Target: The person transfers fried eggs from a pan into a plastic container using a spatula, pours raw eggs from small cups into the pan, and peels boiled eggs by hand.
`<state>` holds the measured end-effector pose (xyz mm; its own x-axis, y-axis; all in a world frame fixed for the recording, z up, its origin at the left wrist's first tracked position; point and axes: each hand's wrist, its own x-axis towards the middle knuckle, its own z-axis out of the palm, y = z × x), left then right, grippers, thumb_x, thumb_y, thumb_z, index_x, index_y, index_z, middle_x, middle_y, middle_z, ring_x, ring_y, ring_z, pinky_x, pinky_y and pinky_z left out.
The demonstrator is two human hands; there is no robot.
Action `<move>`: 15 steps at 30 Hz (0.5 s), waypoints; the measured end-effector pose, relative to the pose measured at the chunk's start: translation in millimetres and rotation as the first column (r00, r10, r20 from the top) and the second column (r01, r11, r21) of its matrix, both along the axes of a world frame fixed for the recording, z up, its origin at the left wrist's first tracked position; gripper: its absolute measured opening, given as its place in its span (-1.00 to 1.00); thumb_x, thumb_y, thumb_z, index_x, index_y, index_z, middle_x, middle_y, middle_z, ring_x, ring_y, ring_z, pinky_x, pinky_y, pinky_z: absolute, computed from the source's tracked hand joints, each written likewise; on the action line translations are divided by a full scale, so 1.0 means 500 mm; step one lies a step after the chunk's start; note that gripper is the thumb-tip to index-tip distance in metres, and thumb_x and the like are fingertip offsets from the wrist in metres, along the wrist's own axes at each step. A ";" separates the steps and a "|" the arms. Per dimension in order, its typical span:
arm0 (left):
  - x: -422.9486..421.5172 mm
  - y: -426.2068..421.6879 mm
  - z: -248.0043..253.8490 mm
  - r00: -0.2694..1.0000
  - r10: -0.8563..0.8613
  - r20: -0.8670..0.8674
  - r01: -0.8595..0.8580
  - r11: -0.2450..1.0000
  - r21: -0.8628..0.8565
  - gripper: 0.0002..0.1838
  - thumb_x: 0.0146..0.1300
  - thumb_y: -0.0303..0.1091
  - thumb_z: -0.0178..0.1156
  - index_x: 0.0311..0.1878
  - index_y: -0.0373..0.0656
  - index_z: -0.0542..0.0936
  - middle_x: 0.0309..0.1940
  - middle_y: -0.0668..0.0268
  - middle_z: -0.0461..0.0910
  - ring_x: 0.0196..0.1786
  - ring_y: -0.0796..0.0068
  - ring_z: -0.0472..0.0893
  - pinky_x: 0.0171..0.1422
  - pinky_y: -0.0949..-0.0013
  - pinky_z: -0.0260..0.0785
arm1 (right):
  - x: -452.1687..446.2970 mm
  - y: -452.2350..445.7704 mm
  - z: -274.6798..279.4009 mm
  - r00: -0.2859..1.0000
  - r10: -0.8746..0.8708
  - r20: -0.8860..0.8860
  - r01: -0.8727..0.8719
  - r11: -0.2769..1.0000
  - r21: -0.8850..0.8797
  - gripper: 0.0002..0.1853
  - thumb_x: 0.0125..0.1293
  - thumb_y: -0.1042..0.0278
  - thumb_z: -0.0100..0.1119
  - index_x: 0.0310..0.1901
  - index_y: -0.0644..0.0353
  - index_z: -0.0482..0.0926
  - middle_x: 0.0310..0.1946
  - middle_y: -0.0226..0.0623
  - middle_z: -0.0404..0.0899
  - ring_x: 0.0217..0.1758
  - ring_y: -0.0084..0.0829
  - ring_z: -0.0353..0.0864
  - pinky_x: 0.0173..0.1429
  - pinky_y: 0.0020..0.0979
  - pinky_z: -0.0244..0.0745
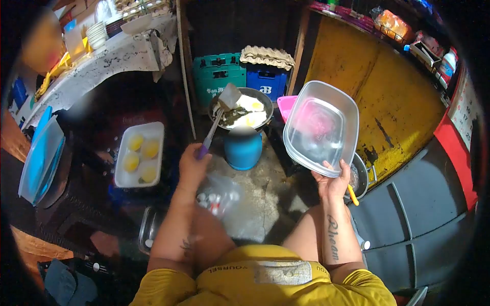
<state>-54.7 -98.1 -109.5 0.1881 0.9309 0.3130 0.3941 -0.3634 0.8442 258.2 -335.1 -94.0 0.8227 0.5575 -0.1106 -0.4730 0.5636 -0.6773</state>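
My left hand [194, 162] is closed around the purple handle of a metal spatula [210, 136]. The spatula's flat blade is over the left side of a round pan [271, 113]. Fried eggs [251, 104] with yellow yolks lie in the pan, beside dark greenish-brown food [234, 115]. In my right hand [335, 182] is a clear plastic container [321, 122], gripped by its near edge and tilted so its inside faces me. Nothing distinct shows inside it. Just in front of the pan stands a blue gas cylinder [243, 153].
A white tray [160, 153] with several yellow rounds sits on the left. Behind the pan are green [217, 79] and blue crates [268, 84], with egg cartons [267, 57] on top. A metal pot [363, 178] is at right; a plastic bag [219, 196] lies on the floor.
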 end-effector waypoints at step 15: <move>-0.009 0.106 0.015 0.982 -0.103 -0.160 0.073 0.980 -0.185 -0.57 0.02 -0.30 0.47 -0.04 -0.30 0.67 -0.13 0.06 0.70 -0.07 0.17 0.69 0.05 0.23 0.52 | 0.004 0.009 -0.005 0.999 0.012 -0.036 -0.014 0.998 -0.061 -0.43 0.29 -0.02 0.20 0.17 0.07 0.20 -0.16 -0.09 0.51 -0.29 -0.01 0.67 -0.36 0.04 0.71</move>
